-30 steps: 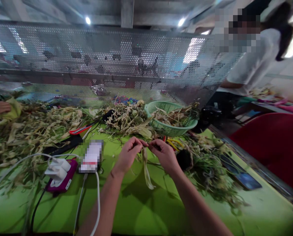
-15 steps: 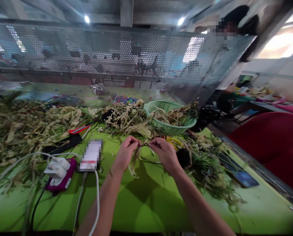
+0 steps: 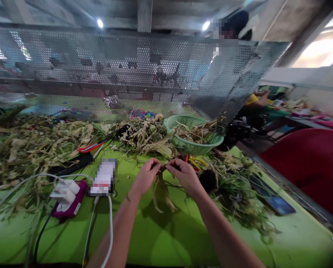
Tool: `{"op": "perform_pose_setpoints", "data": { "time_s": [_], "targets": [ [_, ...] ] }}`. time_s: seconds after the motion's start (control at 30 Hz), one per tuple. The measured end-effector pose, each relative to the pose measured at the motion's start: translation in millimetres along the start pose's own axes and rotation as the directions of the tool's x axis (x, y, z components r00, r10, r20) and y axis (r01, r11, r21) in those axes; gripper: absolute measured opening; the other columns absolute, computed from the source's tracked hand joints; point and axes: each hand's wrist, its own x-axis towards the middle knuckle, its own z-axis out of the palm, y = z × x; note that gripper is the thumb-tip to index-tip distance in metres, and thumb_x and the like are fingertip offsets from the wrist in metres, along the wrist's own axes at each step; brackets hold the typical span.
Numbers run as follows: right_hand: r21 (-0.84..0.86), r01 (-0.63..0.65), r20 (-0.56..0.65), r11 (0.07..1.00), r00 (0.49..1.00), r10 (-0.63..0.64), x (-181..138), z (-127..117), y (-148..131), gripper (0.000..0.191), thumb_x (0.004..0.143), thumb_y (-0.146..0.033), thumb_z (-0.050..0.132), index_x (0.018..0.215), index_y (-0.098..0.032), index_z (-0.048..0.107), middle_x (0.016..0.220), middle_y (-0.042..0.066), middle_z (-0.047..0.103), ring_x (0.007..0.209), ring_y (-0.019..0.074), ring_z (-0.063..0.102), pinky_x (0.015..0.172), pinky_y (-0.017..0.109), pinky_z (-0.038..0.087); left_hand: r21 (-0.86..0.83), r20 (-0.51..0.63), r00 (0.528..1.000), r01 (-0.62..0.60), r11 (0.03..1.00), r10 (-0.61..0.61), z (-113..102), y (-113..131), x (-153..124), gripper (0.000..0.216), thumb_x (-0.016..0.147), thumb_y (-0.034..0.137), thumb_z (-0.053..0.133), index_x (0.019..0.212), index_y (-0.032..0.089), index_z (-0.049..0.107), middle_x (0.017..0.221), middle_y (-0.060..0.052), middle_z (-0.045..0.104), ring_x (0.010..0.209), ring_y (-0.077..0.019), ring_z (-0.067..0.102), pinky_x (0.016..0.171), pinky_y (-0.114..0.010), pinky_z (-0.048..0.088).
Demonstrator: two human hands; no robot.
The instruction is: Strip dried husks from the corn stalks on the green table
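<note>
My left hand (image 3: 145, 178) and my right hand (image 3: 185, 175) meet above the green table, fingertips almost touching. Both are pinched closed on a dried plant strip (image 3: 163, 191), whose pale, leafy ends hang below the fingers. The exact spot of the pinch is small and partly hidden by the fingertips. Just beyond them lies a heap of dried stalks and husks (image 3: 145, 136), beside a light green plastic basket (image 3: 197, 148) holding more dried strips. Right of my right hand are yellow handles (image 3: 197, 163) and a round black thing (image 3: 208, 180).
A phone (image 3: 102, 176) on a cable lies left, beside a purple power strip (image 3: 68, 208) with white plugs. A red cutter (image 3: 90, 147) rests by a big dried pile (image 3: 24, 149). Greener stems (image 3: 239, 197) and a dark phone-like slab (image 3: 281, 204) lie right. Perforated metal panel (image 3: 113, 70) stands behind.
My hands have drawn closer together, and more of the dried strip's ends hang below them. Behind the panel, a person has moved to the left.
</note>
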Motion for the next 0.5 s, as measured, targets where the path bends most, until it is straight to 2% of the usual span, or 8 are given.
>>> {"op": "perform_pose_setpoints", "data": {
  "time_s": [0.2, 0.4, 0.5],
  "targets": [
    [-0.028, 0.030, 0.008, 0.999, 1.000, -0.030, -1.6, -0.9, 0.8, 0.023, 0.081, -0.040, 0.061, 0.084, -0.017, 0.066, 0.070, 0.000, 0.061, 0.063, 0.0135, 0.053, 0.057, 0.023, 0.041, -0.065, 0.006, 1.000, 0.005, 0.998, -0.004, -0.1, -5.9, 2.9, 0.011, 0.078, 0.019, 0.059, 0.088, 0.015, 0.058, 0.083, -0.002, 0.059, 0.079, -0.0135, 0.055, 0.077, -0.027, 0.045],
    [-0.125, 0.106, 0.014, 0.986, 0.994, -0.105, -3.0, 3.3, 7.4, 0.024, 0.081, -0.038, 0.062, 0.095, -0.020, 0.070, 0.089, 0.005, 0.071, 0.079, 0.0201, 0.064, 0.072, 0.030, 0.049, 0.038, -0.038, 0.997, -0.062, 0.997, 0.063, 0.6, -1.3, -0.6, 0.011, 0.078, 0.016, 0.060, 0.087, 0.016, 0.055, 0.080, -0.001, 0.058, 0.075, -0.0122, 0.054, 0.072, -0.025, 0.044],
    [-0.187, 0.145, 0.006, 0.972, 0.989, -0.147, -2.2, 3.2, 11.6, 0.021, 0.081, -0.038, 0.061, 0.089, -0.020, 0.070, 0.084, 0.005, 0.070, 0.076, 0.0204, 0.064, 0.071, 0.030, 0.048, 0.049, -0.024, 0.998, -0.053, 0.997, 0.054, 1.7, -1.2, -1.1, 0.014, 0.077, 0.018, 0.062, 0.088, 0.017, 0.053, 0.080, 0.000, 0.059, 0.074, -0.0122, 0.056, 0.070, -0.024, 0.045]
  ]
}}
